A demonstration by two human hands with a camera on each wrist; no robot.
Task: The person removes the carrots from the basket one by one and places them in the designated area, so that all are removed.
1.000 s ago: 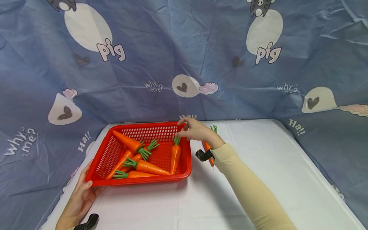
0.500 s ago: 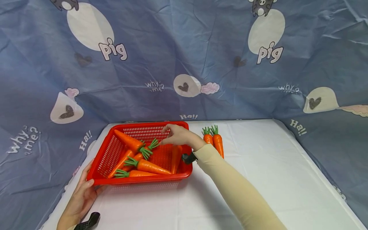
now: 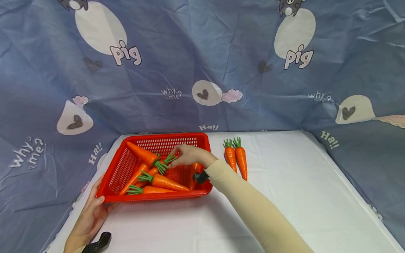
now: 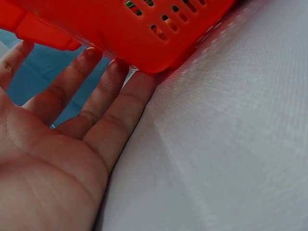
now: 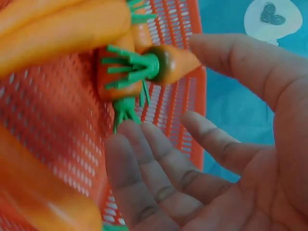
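Note:
A red plastic basket [image 3: 155,197] stands on the white table with several orange carrots [image 3: 164,182] in it. At its near-left corner my left hand [image 3: 90,218] rests against the outside; the left wrist view shows fairly straight fingers [image 4: 113,110] touching the wall's underside. My right hand [image 3: 190,155] is inside the basket, above the carrots. In the right wrist view its thumb and fingers [image 5: 159,192] are spread apart with nothing between them. The fingertips are close to the green tops [image 5: 126,110] of a carrot; contact cannot be told. The right forearm partly hides another carrot [image 3: 194,174].
To the right of the basket, two carrots, one slender [image 3: 230,157] and its neighbour [image 3: 241,161], lie side by side on the table [image 3: 284,182]. A blue patterned cloth [image 3: 177,63] hangs behind and at the sides.
My right hand has moved left and down from the basket's right rim toward the carrots in the middle, uncovering the two carrots on the table. The left hand keeps its place at the corner.

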